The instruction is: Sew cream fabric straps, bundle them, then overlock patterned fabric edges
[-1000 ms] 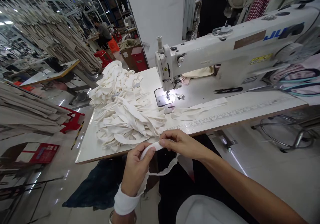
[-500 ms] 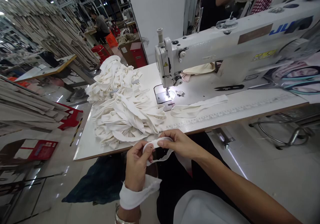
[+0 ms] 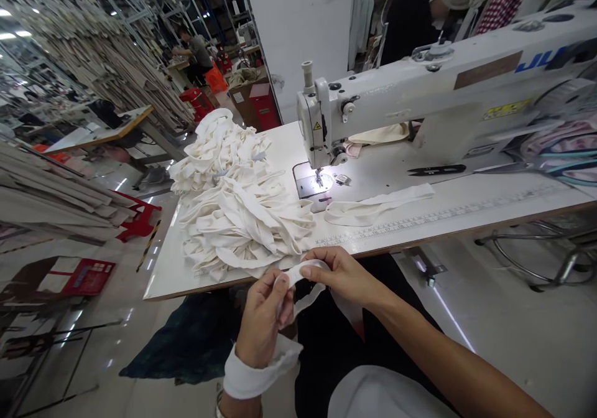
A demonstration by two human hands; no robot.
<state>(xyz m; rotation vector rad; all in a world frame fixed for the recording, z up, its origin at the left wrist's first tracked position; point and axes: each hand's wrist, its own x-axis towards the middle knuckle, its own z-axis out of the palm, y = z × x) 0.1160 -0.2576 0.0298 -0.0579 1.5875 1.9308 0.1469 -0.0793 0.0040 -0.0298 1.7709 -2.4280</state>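
A white fabric band (image 3: 295, 274) is pinched between my two hands, just in front of the table edge. My left hand (image 3: 267, 309) grips one end of its short upper stretch, thumb on top. The other end sits between the thumb and fingers of my right hand (image 3: 342, 276). Part of the band loops below, and the rest is hidden by my fingers. Around my left wrist hangs another white cloth band (image 3: 254, 371). Close beyond my hands lies a big pile of cream fabric strips (image 3: 245, 219). One more cream strip (image 3: 373, 208) lies by itself to the right.
A sewing machine (image 3: 396, 97) with its lamp lit stands behind, its needle area right of the pile. Black thread snips (image 3: 437, 170) and teal-handled scissors (image 3: 571, 168) lie under its arm. A printed ruler (image 3: 420, 219) runs along the table's front edge. Two other people are farther back.
The view has shifted slightly, so everything sits a little further right and lower. My left fingers have curled more over the band, and its lower loop looks smaller.
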